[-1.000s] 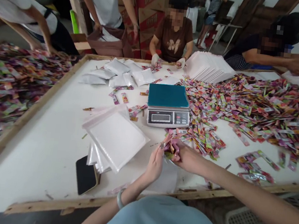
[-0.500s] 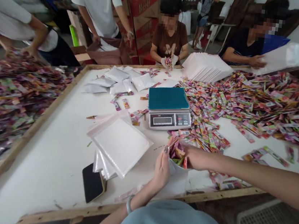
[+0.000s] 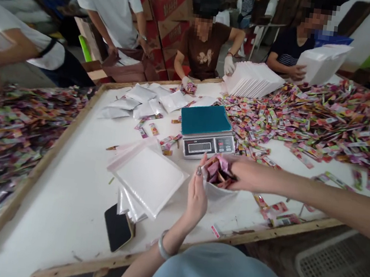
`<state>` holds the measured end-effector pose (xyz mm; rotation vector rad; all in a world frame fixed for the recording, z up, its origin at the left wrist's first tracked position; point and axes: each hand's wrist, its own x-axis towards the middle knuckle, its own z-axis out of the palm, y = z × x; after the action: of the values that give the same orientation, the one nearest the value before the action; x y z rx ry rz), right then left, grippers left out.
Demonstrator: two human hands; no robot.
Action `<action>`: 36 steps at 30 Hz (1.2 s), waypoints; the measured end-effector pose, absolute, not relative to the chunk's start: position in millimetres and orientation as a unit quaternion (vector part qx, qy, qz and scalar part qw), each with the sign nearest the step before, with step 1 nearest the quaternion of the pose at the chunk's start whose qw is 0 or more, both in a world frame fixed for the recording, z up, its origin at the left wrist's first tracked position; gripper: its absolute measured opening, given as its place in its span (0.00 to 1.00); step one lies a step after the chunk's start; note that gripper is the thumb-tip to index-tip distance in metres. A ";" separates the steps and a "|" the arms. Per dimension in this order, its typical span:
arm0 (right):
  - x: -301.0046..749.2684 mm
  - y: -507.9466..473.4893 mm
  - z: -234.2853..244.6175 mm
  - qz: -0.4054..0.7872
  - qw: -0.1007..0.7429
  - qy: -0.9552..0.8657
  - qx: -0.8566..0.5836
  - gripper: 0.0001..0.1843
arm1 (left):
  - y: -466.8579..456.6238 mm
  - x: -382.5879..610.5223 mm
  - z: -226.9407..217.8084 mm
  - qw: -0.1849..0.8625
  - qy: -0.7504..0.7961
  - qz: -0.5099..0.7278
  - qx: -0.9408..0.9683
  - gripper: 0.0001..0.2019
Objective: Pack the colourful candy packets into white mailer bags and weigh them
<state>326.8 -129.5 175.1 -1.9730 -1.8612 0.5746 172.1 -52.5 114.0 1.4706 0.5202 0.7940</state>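
My left hand (image 3: 197, 199) is closed on the near-left edge of a white bag (image 3: 220, 193), its thumb at the bag's mouth. Colourful small sachets (image 3: 218, 172) fill that mouth. My right hand (image 3: 242, 173) reaches in from the right and is closed around the sachets at the opening; its fingertips are hidden among them. Just beyond both hands stands a digital scale (image 3: 207, 125) with a blue-green platform. Flat white bags (image 3: 148, 174) lie stacked to the left of my left hand.
A dark phone (image 3: 118, 229) rests near the wooden table edge (image 3: 281, 232). Filled white bags (image 3: 150, 103) lie at the back, beside a row of white bags (image 3: 254, 80). Heaps of sachets (image 3: 335, 125) spread right and left. Several people work around; a plastic crate (image 3: 340, 274) is below right.
My hands have lifted the bag a little, and the sachets sit differently in its mouth. Across the table, a person's gloved hand has moved to the row of white bags.
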 end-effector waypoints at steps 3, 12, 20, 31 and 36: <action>337.1 -140.5 195.6 0.183 0.169 -0.649 -0.719 0.13 | -44.5 166.8 115.0 0.642 0.220 0.353 0.644 0.34; 301.0 -188.9 149.4 -0.103 0.059 -0.758 -0.641 0.13 | -55.8 139.3 75.0 0.673 0.176 0.401 0.596 0.29; 292.8 -202.7 157.6 -0.048 0.141 -0.725 -0.673 0.11 | -57.4 112.9 60.1 0.650 0.171 0.431 0.602 0.25; 291.6 -190.5 151.8 -0.070 0.129 -0.750 -0.645 0.13 | -58.1 112.6 69.0 0.608 0.204 0.468 0.608 0.23; 281.2 -197.4 147.9 -0.113 0.366 -0.714 -0.586 0.16 | -39.5 118.7 93.1 0.664 0.278 0.409 0.561 0.32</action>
<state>281.2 -197.4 147.9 -1.5077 -1.8350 -0.2917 118.7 -39.5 93.1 1.2664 0.6290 0.9252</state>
